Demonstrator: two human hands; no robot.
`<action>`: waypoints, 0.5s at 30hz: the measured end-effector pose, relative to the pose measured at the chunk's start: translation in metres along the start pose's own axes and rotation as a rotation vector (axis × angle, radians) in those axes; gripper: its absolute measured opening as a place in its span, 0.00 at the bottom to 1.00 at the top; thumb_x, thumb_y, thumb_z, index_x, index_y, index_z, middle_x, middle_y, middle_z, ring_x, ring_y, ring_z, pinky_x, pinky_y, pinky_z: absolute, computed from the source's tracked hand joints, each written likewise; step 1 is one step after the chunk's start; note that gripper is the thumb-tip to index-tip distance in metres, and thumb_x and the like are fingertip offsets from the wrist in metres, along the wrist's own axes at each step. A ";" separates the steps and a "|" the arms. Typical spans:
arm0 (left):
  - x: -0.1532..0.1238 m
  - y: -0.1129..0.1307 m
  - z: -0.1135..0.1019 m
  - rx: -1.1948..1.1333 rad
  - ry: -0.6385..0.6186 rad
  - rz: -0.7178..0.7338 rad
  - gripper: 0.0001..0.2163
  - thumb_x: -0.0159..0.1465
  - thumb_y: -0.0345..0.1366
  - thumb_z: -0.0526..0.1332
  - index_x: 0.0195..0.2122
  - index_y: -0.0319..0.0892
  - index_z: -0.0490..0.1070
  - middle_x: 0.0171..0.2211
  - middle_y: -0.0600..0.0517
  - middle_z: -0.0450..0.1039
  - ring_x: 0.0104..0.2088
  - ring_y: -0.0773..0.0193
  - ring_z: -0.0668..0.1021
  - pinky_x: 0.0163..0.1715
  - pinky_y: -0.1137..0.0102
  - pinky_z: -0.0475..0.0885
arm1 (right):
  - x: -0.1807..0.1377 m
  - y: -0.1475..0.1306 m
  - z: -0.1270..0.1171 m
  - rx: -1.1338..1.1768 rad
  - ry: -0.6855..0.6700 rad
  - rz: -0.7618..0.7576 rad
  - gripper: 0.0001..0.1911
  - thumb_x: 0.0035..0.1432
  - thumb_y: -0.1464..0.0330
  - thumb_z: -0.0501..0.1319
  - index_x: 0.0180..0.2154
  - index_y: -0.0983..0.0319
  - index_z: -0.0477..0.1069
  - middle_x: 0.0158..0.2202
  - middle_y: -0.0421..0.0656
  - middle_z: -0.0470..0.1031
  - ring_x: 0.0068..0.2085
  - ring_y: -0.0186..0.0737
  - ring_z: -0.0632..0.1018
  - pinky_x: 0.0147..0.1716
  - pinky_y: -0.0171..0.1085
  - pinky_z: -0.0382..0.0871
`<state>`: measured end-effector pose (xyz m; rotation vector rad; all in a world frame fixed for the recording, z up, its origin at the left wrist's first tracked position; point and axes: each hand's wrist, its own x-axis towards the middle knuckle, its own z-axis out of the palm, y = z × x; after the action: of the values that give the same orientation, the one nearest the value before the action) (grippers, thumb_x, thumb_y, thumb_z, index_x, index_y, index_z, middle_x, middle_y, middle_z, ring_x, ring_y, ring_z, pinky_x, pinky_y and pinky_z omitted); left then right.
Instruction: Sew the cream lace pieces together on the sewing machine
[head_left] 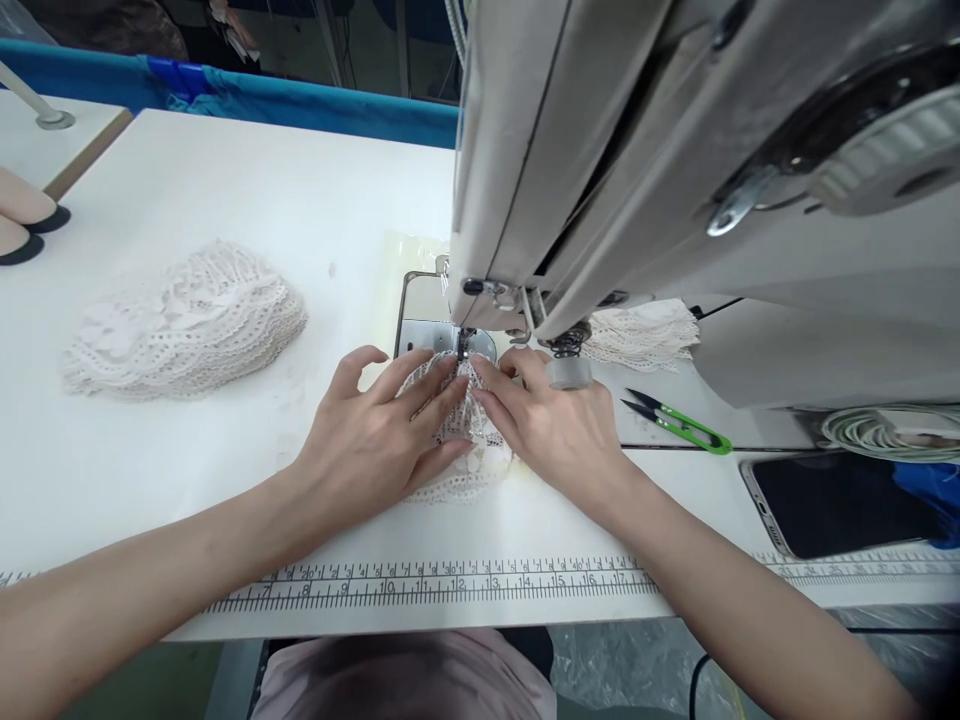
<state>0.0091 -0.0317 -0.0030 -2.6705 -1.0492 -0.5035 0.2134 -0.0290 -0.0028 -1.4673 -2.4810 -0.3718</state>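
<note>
A piece of white lace (pixel 466 478) lies under the presser foot (pixel 463 345) of a sewing machine (pixel 555 150). My left hand (pixel 382 415) rests on the lace's left side, fingers stretched out and pressing it down close to the needle. From the right, my right hand (pixel 559 415) lies on the same lace, its fingers extended toward the foot. Both hands touch the lace from above without gripping it. Part of the lace is hidden beneath my fingers.
A stack of white lace pieces (pixel 191 325) sits at the left. More lace (pixel 641 333) lies behind my right hand. Green thread snips (pixel 682 422), a phone (pixel 844 500) and a cable coil (pixel 892 432) are at the right. A ruler strip (pixel 450 585) runs along the front edge.
</note>
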 end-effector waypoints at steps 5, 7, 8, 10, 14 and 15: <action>0.000 0.002 0.000 0.006 0.000 -0.007 0.18 0.72 0.44 0.52 0.55 0.40 0.70 0.55 0.47 0.74 0.56 0.52 0.74 0.51 0.53 0.61 | -0.001 0.001 0.000 -0.015 0.004 -0.003 0.15 0.69 0.62 0.54 0.47 0.57 0.77 0.35 0.45 0.78 0.30 0.35 0.71 0.21 0.37 0.48; 0.000 0.002 0.000 0.002 0.002 -0.010 0.18 0.72 0.44 0.53 0.55 0.40 0.71 0.54 0.47 0.75 0.56 0.52 0.74 0.51 0.53 0.62 | -0.001 0.001 0.000 -0.025 0.016 -0.006 0.15 0.68 0.63 0.54 0.48 0.56 0.77 0.35 0.44 0.78 0.30 0.35 0.71 0.21 0.37 0.48; 0.000 0.002 0.000 -0.001 0.002 -0.012 0.18 0.71 0.44 0.53 0.55 0.40 0.71 0.54 0.47 0.75 0.56 0.53 0.74 0.51 0.53 0.62 | -0.001 0.001 0.000 -0.029 0.021 -0.006 0.15 0.69 0.63 0.53 0.48 0.56 0.77 0.36 0.44 0.78 0.30 0.35 0.72 0.21 0.37 0.48; 0.001 0.002 0.000 -0.010 -0.003 -0.016 0.17 0.71 0.44 0.53 0.55 0.40 0.71 0.54 0.47 0.75 0.56 0.52 0.74 0.51 0.53 0.62 | -0.001 0.001 0.000 -0.032 0.025 -0.007 0.16 0.69 0.62 0.53 0.49 0.56 0.77 0.36 0.45 0.78 0.29 0.35 0.72 0.21 0.37 0.49; 0.001 0.001 0.001 -0.034 0.001 -0.028 0.18 0.71 0.44 0.54 0.56 0.41 0.70 0.54 0.46 0.75 0.56 0.51 0.74 0.51 0.52 0.62 | 0.001 0.001 0.000 -0.019 0.005 0.003 0.17 0.69 0.62 0.53 0.49 0.57 0.77 0.37 0.46 0.78 0.27 0.33 0.71 0.21 0.36 0.48; 0.001 0.001 0.001 -0.037 0.004 -0.032 0.18 0.71 0.44 0.53 0.56 0.41 0.70 0.54 0.46 0.75 0.56 0.51 0.74 0.51 0.52 0.62 | 0.001 0.001 0.000 -0.015 -0.003 0.008 0.17 0.69 0.61 0.52 0.49 0.57 0.77 0.37 0.46 0.78 0.27 0.33 0.71 0.21 0.36 0.48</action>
<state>0.0105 -0.0316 -0.0038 -2.6877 -1.0932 -0.5400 0.2142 -0.0277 -0.0024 -1.4838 -2.4795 -0.3876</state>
